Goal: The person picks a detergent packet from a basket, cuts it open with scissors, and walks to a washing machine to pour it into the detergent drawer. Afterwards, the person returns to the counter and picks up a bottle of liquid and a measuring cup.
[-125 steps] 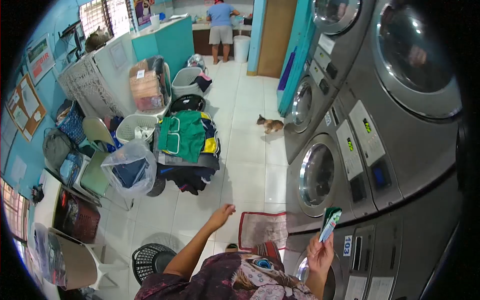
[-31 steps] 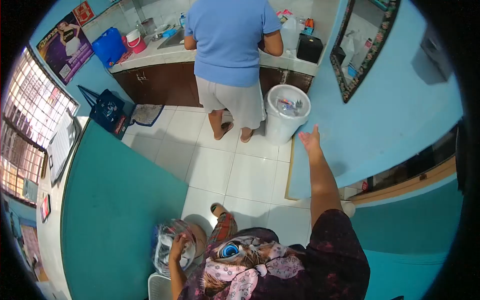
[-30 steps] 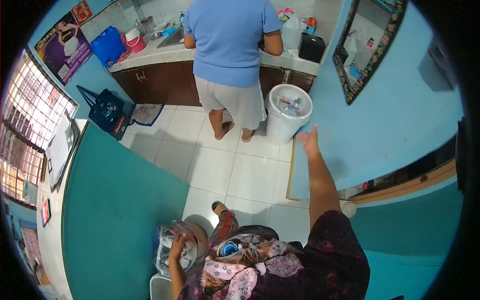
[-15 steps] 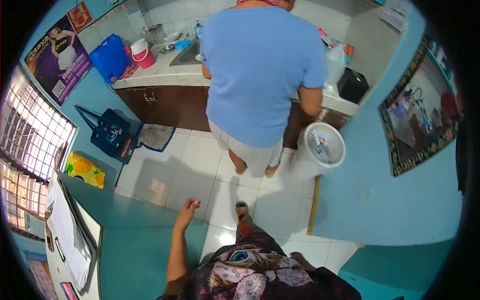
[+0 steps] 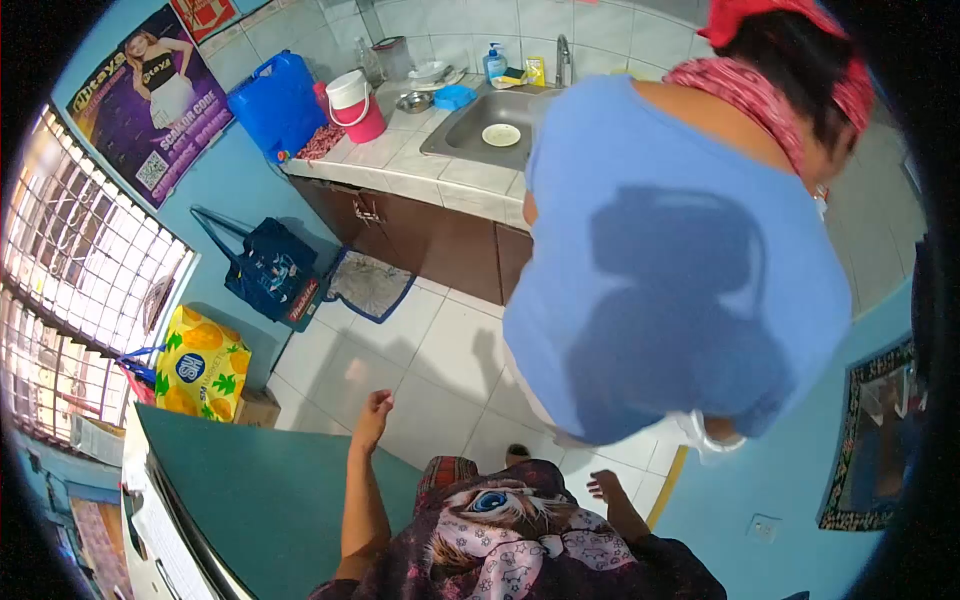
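Note:
My left hand [image 5: 373, 420] hangs over the white floor tiles, beside the edge of a green panel [image 5: 260, 490]. Its fingers are loosely bent and apart, with nothing visible in them. On the other side of my patterned top [image 5: 510, 530], my right hand [image 5: 606, 487] is low behind the person in the blue shirt [image 5: 680, 270]. Its fingers are spread and hold nothing that I can see. Neither hand touches an object.
The person leans right, with whitish plastic [image 5: 708, 435] near their lower right. Ahead, a sink [image 5: 460, 135] holds a plate [image 5: 501, 135]. A pink bucket [image 5: 358, 115] and blue jug [image 5: 275, 105] are on the counter. Bags [image 5: 265, 260] line the left wall.
I have come nearer the counter and the person, who now leans right and fills more of the view. My right hand has come into clear sight. The white bin is no longer visible.

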Demonstrator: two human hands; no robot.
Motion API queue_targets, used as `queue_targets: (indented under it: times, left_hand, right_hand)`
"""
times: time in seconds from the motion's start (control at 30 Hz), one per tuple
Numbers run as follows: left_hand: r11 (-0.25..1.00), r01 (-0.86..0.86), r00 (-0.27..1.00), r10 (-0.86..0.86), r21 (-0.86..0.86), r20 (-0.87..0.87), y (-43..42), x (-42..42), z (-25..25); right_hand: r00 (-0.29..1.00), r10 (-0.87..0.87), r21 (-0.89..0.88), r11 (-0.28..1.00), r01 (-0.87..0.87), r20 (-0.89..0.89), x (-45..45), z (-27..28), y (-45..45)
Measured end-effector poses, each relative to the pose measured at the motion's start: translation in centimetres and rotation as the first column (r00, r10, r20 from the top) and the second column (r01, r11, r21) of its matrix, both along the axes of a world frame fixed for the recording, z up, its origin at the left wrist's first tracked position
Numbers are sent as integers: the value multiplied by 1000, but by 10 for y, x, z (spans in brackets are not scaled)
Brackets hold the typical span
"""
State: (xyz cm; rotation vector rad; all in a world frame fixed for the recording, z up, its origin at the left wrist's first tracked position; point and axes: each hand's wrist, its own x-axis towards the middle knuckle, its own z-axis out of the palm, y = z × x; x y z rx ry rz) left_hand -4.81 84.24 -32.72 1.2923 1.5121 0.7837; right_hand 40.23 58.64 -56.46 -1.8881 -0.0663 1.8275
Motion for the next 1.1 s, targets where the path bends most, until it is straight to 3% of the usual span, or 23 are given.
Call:
queue_targets:
  times: [0.03,0.07,0.13,0.17,0.27,0.3,0.33,0.37,0.43,0.53,0.57,0.63,0.77,0.83,0.93,0.97,1.03,1.07,1.1]
  left_hand:
    - [996,-89,996,89,-10,-30,9,-8,4]
    - [996,-84,996,84,-6,-33,18,-18,5]
    - [966,-234,972,231,-105,-46,31,-41,-1]
    - [970,-216,976,212,-113,-46,41,-55,-4]
    - [965,-232,970,221,-121,-103,92,-83,-9]
    - [960,-252,967,244,-122,-78,113,-89,-11]
    - [955,-270,962,265,-124,-58,136,-97,-10]
    - [964,-237,971,231,-122,-56,163,-102,-12]
    - [997,-71,997,71,-35,1,215,-108,-18]
    - [989,138,988,-133,60,-77,294,-84,11]
    - [982,159,987,-162,100,18,314,-71,21]
    - [947,283,957,-290,155,22,366,-66,3]
    - [899,410,909,-416,154,8,418,4,6]
    - [819,537,842,-536,201,-67,424,49,11]
    - [632,753,657,-741,186,-142,429,117,16]
    - [621,759,648,-748,195,-144,433,136,9]
    - [506,826,552,-816,249,-171,443,174,-3]
    - [493,836,538,-823,243,-181,443,187,1]
    - [473,852,513,-839,223,-182,441,205,7]
  right_hand:
    - [998,57,-91,994,-55,27,-9,6,12]
    - [998,7,-105,994,-13,-60,-16,14,17]
    - [987,-63,-133,990,43,-145,-16,-28,2]
    - [983,-127,-122,986,111,-132,-13,-72,-18]
    - [937,-339,-65,940,334,-88,-36,-87,-19]
    - [909,-410,-39,912,409,-77,-48,-89,-11]
    - [891,-450,-13,892,452,56,-63,-27,18]
    - [876,-456,-28,885,466,154,-79,-19,36]
    - [845,-509,-80,847,526,164,-103,-2,76]
    - [837,-547,41,836,547,0,-139,15,133]
    - [876,-482,88,873,479,15,-153,21,155]
    - [872,-483,213,863,459,76,-177,36,180]
    - [816,-569,193,816,545,103,-204,52,202]
    - [774,-618,160,785,598,137,-210,49,199]
    - [628,-778,149,625,766,31,-218,19,179]
    - [585,-811,122,579,806,-12,-215,-9,173]
    - [527,-850,67,527,847,16,-207,-6,183]
    - [425,-898,60,421,905,-108,-205,-29,179]
    - [414,-903,59,410,910,-112,-202,-22,188]
